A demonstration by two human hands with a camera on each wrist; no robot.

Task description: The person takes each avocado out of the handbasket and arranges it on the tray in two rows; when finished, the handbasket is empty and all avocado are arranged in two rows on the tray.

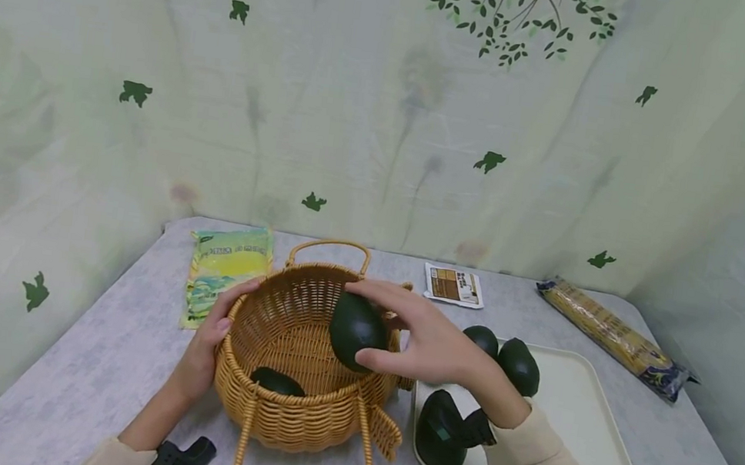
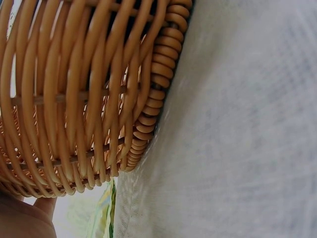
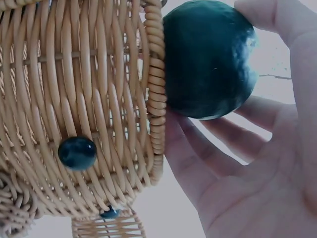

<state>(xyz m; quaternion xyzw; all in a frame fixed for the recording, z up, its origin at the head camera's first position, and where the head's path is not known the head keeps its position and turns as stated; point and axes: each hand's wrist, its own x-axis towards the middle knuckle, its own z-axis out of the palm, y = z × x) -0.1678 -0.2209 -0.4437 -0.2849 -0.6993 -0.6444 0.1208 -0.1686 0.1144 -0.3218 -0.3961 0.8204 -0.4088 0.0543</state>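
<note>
A dark green avocado [image 1: 357, 331] is held by my right hand [image 1: 432, 341], thumb on the near side and fingers on the far side. It is over the right part of a wicker basket [image 1: 292, 428], at rim height; in the right wrist view the avocado [image 3: 210, 59] shows beside the basket's braided rim. My left hand [image 1: 208, 344] grips the basket's left rim. Another avocado [image 1: 277, 381] lies inside, near the front wall. Several more avocados [image 1: 519, 367] rest on a white tray [image 1: 588, 437] to the right, partly hidden behind my right forearm.
Behind the basket on the left lies a green and yellow packet [image 1: 228, 269]. A small white and brown packet [image 1: 454, 285] is at the back, and a long golden package [image 1: 611, 332] lies at the far right. The basket's handle [image 1: 367, 449] hangs toward the front.
</note>
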